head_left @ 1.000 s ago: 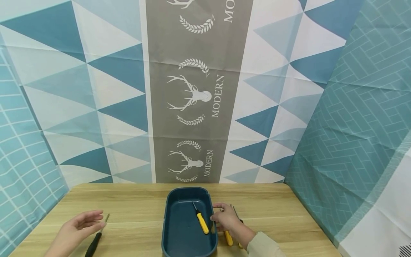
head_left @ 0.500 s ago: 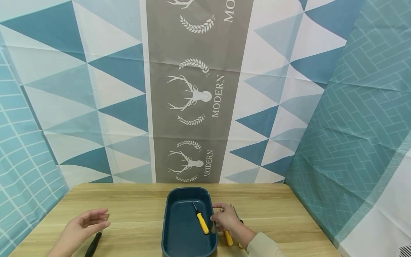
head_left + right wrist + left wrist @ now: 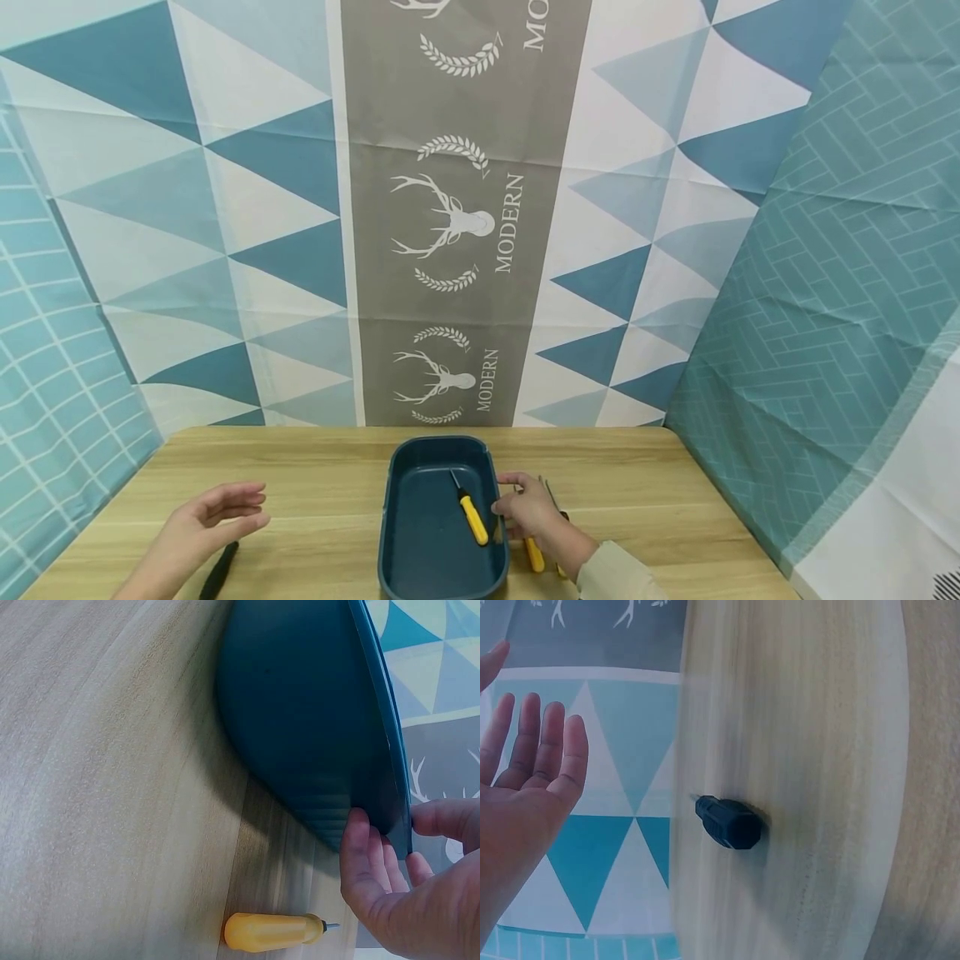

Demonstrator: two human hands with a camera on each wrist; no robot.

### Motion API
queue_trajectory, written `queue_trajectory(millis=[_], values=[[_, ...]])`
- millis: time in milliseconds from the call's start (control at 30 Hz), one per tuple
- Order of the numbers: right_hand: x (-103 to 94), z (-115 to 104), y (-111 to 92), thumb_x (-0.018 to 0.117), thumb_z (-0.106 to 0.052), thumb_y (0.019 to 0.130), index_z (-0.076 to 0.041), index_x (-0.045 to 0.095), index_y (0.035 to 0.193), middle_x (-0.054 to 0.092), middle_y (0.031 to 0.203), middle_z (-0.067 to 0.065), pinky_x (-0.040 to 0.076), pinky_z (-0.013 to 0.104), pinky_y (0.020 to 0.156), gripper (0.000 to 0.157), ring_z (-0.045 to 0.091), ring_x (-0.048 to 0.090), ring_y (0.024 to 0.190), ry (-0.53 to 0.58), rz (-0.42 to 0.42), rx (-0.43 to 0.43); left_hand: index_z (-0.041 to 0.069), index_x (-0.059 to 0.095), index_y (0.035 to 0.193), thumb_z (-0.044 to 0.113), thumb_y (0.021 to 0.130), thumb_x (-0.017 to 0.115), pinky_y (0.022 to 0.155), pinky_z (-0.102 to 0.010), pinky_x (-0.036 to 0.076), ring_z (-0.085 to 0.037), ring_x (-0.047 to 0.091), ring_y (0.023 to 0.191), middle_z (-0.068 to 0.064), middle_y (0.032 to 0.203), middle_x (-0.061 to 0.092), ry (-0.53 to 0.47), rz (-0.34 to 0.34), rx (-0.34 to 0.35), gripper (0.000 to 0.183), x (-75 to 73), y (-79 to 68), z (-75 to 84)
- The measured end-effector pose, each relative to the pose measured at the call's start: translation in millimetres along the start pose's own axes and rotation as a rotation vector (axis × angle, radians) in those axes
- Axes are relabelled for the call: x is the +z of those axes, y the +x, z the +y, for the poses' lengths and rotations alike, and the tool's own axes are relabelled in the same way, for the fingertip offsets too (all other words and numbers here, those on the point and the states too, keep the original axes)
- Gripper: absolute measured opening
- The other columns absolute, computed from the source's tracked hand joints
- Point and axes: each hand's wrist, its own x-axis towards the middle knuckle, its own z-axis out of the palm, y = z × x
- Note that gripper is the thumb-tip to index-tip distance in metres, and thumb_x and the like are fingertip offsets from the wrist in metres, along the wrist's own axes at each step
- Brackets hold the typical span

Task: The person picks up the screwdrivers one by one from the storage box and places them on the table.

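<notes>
A dark blue plastic bin [image 3: 416, 533] stands mid-table with a yellow-handled screwdriver [image 3: 472, 518] lying inside. My right hand [image 3: 531, 510] grips the bin's right rim; in the right wrist view its thumb is over the rim and its fingers lie against the outer wall. My left hand [image 3: 206, 527] is held over the left of the table, fingers extended and thumb apart, with nothing in it. Below it lies a black-handled screwdriver [image 3: 219, 572], its shaft hidden by the hand in the head view. The left wrist view shows that black handle [image 3: 733, 825] on the wood.
Right of the bin, partly behind my right hand, lie a yellow-handled screwdriver [image 3: 534, 556] and another slim tool [image 3: 561, 570] with a yellow end. The wooden table [image 3: 315, 467] ends at a patterned cloth backdrop [image 3: 300, 250].
My left hand has drifted right and slightly up, moving across the black screwdriver's shaft. My right hand and the bin have stayed put.
</notes>
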Motion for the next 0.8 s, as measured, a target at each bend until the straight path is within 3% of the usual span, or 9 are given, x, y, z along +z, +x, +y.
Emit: queue_trajectory(millis=[400,800], values=[[0.6,0.4,-2.3,0.061,0.0,0.08,-0.001,0.049,0.127,0.053,0.088,0.011,0.053,0.032,0.059,0.048,0.021,0.05,0.075,0.004,-0.005,-0.005,0.006,0.044,0.136,0.034,0.089,0.061,0.08,-0.026,0.051,0.004,0.058,0.096,0.011,0.111,0.061,-0.022,-0.023,0.072,0.057,9.5,-4.3,15.0],[-0.1,-1.9,-3.5,0.061,0.0,0.081,0.0,0.048,0.128,0.053,0.087,0.01,0.053,0.031,0.058,0.049,0.02,0.05,0.073,0.003,-0.006,-0.014,0.005,0.045,0.135,0.03,0.091,0.06,0.078,-0.022,0.05,0.006,0.057,0.095,0.007,0.112,0.061,-0.009,-0.038,0.133,0.053,15.7,-1.4,22.3]])
